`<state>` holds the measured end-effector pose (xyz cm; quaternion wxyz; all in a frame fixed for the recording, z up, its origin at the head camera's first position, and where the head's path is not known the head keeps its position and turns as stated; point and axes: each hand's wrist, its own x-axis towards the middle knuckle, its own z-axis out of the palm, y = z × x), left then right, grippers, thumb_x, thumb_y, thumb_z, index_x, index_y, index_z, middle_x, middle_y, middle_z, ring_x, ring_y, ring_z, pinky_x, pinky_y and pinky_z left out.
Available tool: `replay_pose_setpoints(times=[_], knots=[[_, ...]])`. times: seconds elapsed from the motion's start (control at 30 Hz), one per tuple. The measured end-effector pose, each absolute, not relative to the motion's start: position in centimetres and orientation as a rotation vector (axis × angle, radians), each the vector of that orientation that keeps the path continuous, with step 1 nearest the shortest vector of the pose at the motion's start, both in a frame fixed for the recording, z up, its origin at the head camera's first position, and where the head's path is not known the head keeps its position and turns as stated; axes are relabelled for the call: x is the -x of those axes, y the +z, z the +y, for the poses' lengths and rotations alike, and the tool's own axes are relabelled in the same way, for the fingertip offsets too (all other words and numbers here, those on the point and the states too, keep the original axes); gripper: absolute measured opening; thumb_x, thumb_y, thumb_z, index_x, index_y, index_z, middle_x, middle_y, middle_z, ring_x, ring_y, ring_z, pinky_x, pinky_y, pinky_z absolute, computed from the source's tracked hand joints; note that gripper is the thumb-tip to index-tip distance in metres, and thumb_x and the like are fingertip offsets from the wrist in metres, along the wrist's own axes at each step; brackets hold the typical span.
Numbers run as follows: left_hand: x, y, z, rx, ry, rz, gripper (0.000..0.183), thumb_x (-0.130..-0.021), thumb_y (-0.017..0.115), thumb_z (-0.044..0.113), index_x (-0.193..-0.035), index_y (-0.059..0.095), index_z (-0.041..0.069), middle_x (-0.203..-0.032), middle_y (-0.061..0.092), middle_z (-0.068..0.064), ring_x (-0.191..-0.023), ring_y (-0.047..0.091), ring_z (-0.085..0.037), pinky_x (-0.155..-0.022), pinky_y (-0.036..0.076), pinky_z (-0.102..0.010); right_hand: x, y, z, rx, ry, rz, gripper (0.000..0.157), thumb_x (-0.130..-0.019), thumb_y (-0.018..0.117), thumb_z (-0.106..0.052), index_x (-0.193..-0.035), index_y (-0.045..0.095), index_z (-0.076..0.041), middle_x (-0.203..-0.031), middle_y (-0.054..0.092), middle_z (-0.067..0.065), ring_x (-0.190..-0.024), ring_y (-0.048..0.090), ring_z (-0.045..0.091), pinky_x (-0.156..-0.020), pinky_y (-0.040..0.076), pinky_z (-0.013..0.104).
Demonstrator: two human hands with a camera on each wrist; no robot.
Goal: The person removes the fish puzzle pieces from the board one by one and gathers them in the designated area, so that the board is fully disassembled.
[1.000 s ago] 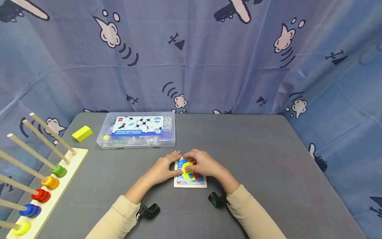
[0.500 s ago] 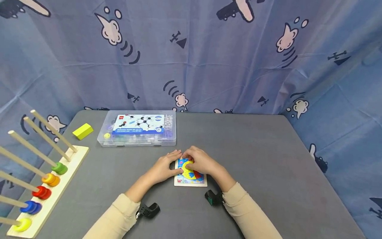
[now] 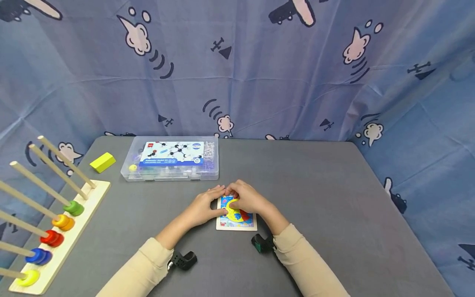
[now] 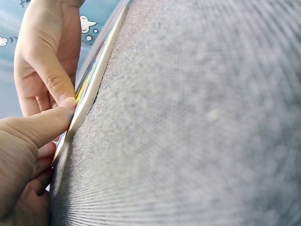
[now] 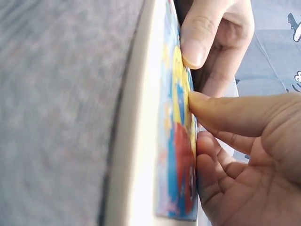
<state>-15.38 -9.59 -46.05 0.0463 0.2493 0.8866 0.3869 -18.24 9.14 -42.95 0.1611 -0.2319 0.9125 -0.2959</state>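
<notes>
A small wooden jigsaw puzzle (image 3: 237,226), with a pale frame and a yellow, red and blue picture, lies flat on the grey table. My left hand (image 3: 203,208) holds its left side, thumb on the frame and fingers reaching toward the far-left corner. From the far right, my right hand (image 3: 248,199) reaches over the puzzle with curled fingers at its far edge and thumb on the yellow part. In the right wrist view, the right thumb (image 5: 221,110) presses against the picture. The right hand covers the puzzle's far-right part.
A clear plastic box (image 3: 170,159) with a molecule-model label stands behind the puzzle. Left of it lies a yellow block (image 3: 102,162). A wooden peg rack (image 3: 97,190) with coloured rings fills the left side. A patterned blue curtain (image 3: 237,82) hangs behind the table.
My right hand has shifted slightly left over the puzzle, drawing its fingers closer to the left hand's fingertips. The left hand has stayed at the puzzle's left side.
</notes>
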Motion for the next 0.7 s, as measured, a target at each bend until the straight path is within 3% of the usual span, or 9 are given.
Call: replay_pose_setpoints(times=[0.3,0.7], knots=[[15.29,-45.96,-9.51,-0.751,1.155,2.715,0.066,-0.082,0.074,0.028,-0.136,0.05,-0.001,-0.144,0.045,-0.017,-0.136,0.038,-0.033,-0.113,0.03,-0.051,18.08,-42.85,9.04,0.647,-0.905,2.582,0.024,-0.08,0.071,-0.001,-0.097,0.056,-0.009,-0.089,0.049,0.005,-0.082,0.046,0.017,-0.072,0.04,0.027],[15.18,-45.8,-9.54,-0.714,1.12,2.715,0.065,-0.083,0.072,0.03,-0.137,0.049,0.0,-0.146,0.044,-0.013,-0.138,0.035,-0.032,-0.113,0.03,-0.052,17.55,-43.13,9.61,0.726,-0.966,2.65,0.022,-0.081,0.071,-0.003,-0.101,0.061,-0.007,-0.088,0.054,0.002,-0.08,0.049,0.013,-0.072,0.044,0.023]])
